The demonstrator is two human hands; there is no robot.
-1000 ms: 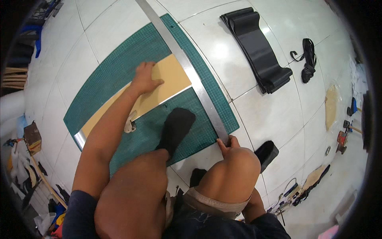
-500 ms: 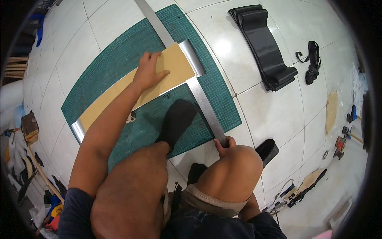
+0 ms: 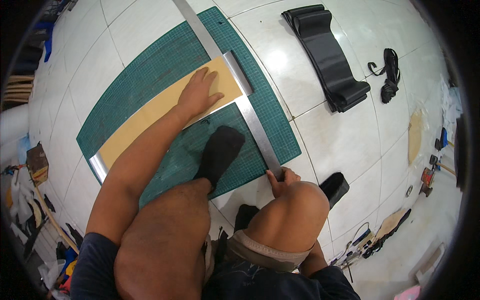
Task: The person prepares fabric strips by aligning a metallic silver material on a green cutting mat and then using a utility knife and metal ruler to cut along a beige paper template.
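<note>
Head view: left hand spread on a tan panel, right hand clamped on a steel ruler

The left hand (image 3: 201,95) lies palm down on a long tan panel (image 3: 142,117), near its right end, with thumb and fingers apart and pressing on the surface. The panel rests on a green gridded cutting mat (image 3: 155,75), slanting from lower left to upper right. It has pale edges along its length and a silvery band at each end, one at the lower left (image 3: 98,167) and one at the upper right (image 3: 238,73).

The steel ruler (image 3: 257,132) crosses the mat and passes beneath the panel, showing on both sides of it. Its near end is pinched between the thumb and fingers of the right hand (image 3: 283,181), just beside the person's right knee (image 3: 305,202).

A foot in a black sock (image 3: 223,145) stands on the mat between the panel and the person. To the right, on the white tiled floor (image 3: 345,137), lie a folded length of black sheeting (image 3: 327,57) and a bundle of black cord (image 3: 391,75), well apart from both hands.
</note>
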